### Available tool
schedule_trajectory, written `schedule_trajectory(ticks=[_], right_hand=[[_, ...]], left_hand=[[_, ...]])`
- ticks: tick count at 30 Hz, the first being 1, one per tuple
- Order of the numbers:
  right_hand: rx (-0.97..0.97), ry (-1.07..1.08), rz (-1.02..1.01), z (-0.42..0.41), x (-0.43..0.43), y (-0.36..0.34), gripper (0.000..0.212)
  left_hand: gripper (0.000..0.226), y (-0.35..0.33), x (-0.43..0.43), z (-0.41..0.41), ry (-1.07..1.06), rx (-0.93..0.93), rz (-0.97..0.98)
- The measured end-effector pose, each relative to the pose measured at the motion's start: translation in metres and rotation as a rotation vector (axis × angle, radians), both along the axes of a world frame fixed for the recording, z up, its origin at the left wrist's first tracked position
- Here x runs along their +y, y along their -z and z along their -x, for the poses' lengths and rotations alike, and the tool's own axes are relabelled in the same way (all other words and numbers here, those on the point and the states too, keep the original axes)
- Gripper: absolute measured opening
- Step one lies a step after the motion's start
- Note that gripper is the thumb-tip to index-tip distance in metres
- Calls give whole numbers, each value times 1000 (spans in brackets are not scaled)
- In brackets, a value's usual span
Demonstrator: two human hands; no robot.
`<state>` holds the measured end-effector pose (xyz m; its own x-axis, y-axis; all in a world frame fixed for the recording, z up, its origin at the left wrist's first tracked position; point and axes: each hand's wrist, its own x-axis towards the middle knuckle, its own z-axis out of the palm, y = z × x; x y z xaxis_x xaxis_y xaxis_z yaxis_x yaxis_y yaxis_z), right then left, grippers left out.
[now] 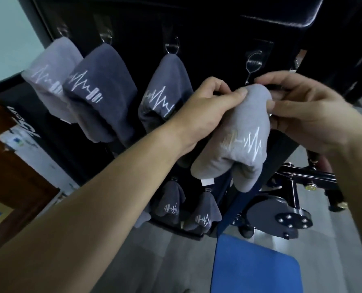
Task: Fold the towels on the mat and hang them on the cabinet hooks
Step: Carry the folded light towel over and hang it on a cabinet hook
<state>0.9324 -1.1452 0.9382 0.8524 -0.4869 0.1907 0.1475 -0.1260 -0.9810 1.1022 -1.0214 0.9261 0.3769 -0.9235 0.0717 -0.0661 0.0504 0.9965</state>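
My left hand [205,108] grips the top of the folded light grey towel [245,136], thumb pressed across the front and fingers curled behind; my right hand [302,111] pinches the same top from the other side, fingers bent round the cloth. The towel's top sits just below the hook [253,62] on the black cabinet [207,28], not yet hung. Left of that hook are three hung towels [97,87]; the blue mat [254,265] lies well below it.
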Motion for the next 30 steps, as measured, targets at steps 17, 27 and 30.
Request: schedule_trajectory(ticks=[17,27,30], right_hand=[[-134,156,-16,-2,-13,-7,34],[125,433,432,-9,25,17,32],[207,492,629,-6,22,29,45]], left_hand=[[38,-15,-12,8,-69,348,208],[31,29,-17,25,-243,33,259],[29,32,-16,27,-255,-150,236]])
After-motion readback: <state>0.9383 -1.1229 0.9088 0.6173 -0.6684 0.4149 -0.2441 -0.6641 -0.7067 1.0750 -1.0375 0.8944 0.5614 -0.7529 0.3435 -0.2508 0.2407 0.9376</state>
